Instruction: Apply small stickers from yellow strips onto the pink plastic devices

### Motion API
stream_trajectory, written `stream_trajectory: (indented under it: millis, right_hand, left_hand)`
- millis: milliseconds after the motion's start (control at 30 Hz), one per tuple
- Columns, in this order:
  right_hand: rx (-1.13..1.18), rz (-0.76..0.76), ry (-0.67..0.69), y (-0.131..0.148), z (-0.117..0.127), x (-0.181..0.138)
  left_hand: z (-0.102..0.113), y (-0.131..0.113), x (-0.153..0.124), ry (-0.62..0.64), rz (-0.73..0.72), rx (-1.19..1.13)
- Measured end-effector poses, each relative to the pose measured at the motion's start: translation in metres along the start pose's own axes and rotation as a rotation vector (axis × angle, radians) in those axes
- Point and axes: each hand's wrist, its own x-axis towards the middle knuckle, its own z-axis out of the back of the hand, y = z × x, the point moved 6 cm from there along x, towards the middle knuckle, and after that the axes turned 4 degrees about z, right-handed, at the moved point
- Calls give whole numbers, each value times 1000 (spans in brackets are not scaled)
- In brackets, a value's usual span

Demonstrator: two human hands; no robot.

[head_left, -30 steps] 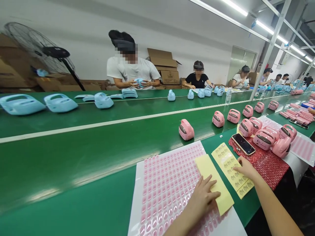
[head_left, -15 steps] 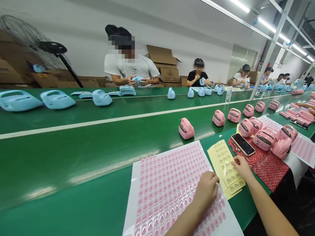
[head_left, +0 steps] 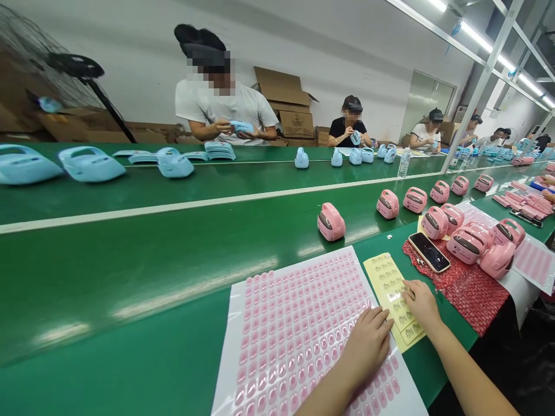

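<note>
A large sheet of glossy pink oval stickers (head_left: pixel 277 329) lies on the green bench in front of me. My left hand (head_left: pixel 369 340) rests flat over its right part, fingers stretched out, the tips at the edge of the yellow sticker sheets (head_left: pixel 385 271). These bear rows of small dark print and lie in a stack with slightly uneven edges. My right hand (head_left: pixel 421 305) touches the right side of the yellow stack, its fingers apart and slightly bent on the paper. No item shows lifted in either hand.
A phone (head_left: pixel 429 252) lies on red bubble wrap (head_left: pixel 472 297) beside several pink handled casings (head_left: pixel 470 242). One pink casing (head_left: pixel 331 222) stands on the green belt (head_left: pixel 173 260). Blue casings (head_left: pixel 91 164) line the far side, where co-workers (head_left: pixel 225 110) sit. A bottle (head_left: pixel 403 163) stands there too.
My right hand has moved from the yellow stack's right edge further onto it. My left fingers have straightened. The yellow sheets lie more in line. The co-worker opposite has turned a blue part.
</note>
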Motion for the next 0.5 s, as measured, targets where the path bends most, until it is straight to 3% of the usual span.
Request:
stream_trajectory:
  millis: [267, 500]
  right_hand:
    - [176, -311, 198, -5, -6, -4]
    - [115, -436, 168, -12, -5, 5]
  left_hand:
    - [-6, 2, -3, 0, 21, 7]
    - [-8, 2, -2, 29, 6, 20]
